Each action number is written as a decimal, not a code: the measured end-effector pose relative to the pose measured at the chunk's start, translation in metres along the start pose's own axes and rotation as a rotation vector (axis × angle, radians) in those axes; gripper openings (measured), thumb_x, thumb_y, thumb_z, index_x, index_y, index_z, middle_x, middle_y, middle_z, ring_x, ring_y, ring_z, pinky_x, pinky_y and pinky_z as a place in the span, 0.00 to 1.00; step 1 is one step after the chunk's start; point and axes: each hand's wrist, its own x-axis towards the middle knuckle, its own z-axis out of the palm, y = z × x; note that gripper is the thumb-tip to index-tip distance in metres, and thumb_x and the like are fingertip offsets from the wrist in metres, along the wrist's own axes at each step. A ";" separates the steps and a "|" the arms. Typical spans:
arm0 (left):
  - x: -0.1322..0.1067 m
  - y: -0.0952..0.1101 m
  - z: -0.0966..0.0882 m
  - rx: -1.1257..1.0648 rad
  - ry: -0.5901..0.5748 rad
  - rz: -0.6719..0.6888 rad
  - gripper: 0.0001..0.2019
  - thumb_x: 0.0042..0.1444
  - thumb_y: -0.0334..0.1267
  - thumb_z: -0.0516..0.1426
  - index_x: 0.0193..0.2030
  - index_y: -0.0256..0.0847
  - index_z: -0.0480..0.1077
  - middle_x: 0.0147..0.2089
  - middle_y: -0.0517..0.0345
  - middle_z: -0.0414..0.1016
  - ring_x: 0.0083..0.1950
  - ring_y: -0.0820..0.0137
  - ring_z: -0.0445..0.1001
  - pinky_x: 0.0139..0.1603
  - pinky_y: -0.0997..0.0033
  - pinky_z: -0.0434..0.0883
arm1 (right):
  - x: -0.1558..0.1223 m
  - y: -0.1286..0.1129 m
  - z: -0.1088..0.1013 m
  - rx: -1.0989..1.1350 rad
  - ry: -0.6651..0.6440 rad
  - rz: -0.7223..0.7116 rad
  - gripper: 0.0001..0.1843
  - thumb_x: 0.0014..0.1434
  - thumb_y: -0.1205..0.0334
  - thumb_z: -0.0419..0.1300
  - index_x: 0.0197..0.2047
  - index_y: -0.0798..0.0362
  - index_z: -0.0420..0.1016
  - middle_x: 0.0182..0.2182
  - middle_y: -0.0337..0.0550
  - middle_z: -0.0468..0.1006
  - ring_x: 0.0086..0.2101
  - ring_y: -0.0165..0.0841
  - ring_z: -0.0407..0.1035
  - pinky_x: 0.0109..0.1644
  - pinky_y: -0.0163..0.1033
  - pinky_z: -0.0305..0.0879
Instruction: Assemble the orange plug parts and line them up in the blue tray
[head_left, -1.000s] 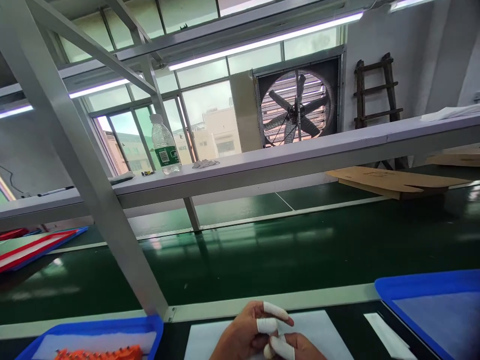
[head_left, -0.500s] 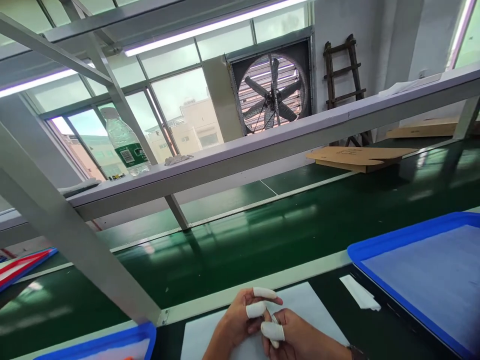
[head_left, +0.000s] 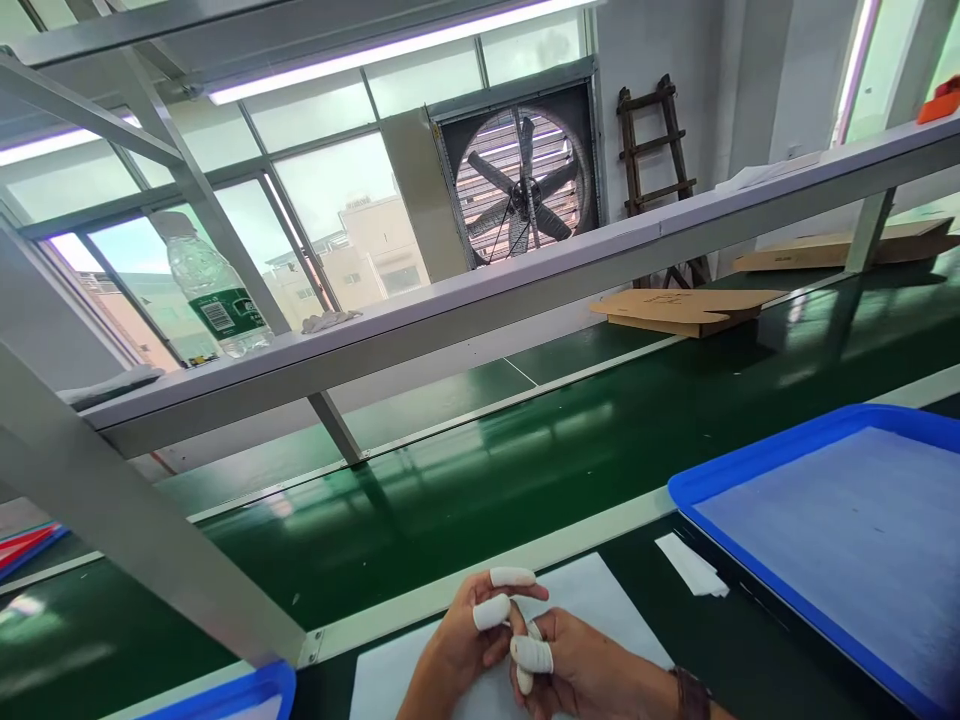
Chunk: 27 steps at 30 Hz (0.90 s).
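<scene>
My left hand and my right hand meet at the bottom centre, above a white sheet. White finger cots cover several fingertips on both. The left hand has one covered finger reaching forward over the others, which curl towards the right hand. On the right hand, the covered thumb presses in against the fingers, close to the left fingertips. Whatever lies between the fingers is hidden or too small to name. A dark band circles the right wrist.
A blue tray with a pale liner stands right, beside folded white paper. Another blue tray shows lower left, near a slanting metal post. Beyond runs a green belt, with a shelf above carrying a plastic bottle.
The view has turned slightly right, so the surroundings sit further left and an orange object appears at the far right. Both hands keep nearly the same pose, fingers together.
</scene>
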 end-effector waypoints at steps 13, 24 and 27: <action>0.003 -0.005 -0.001 0.056 0.062 -0.001 0.21 0.51 0.40 0.66 0.49 0.28 0.76 0.23 0.56 0.73 0.15 0.83 0.57 0.17 0.82 0.55 | -0.001 -0.004 0.007 -0.017 0.032 -0.005 0.09 0.53 0.63 0.65 0.35 0.60 0.76 0.29 0.46 0.79 0.26 0.30 0.72 0.34 0.36 0.69; 0.003 0.000 0.002 0.112 0.104 -0.073 0.24 0.48 0.37 0.66 0.52 0.28 0.75 0.19 0.62 0.67 0.17 0.80 0.61 0.17 0.82 0.57 | 0.002 0.001 0.005 0.035 0.059 -0.027 0.09 0.53 0.64 0.64 0.36 0.62 0.75 0.29 0.46 0.77 0.26 0.29 0.72 0.33 0.35 0.68; 0.003 0.000 0.003 0.116 0.110 -0.062 0.22 0.48 0.35 0.66 0.51 0.28 0.76 0.20 0.61 0.68 0.18 0.81 0.61 0.16 0.83 0.52 | 0.002 0.000 0.005 0.060 0.056 -0.027 0.08 0.53 0.64 0.64 0.35 0.61 0.74 0.28 0.46 0.77 0.25 0.29 0.72 0.31 0.35 0.68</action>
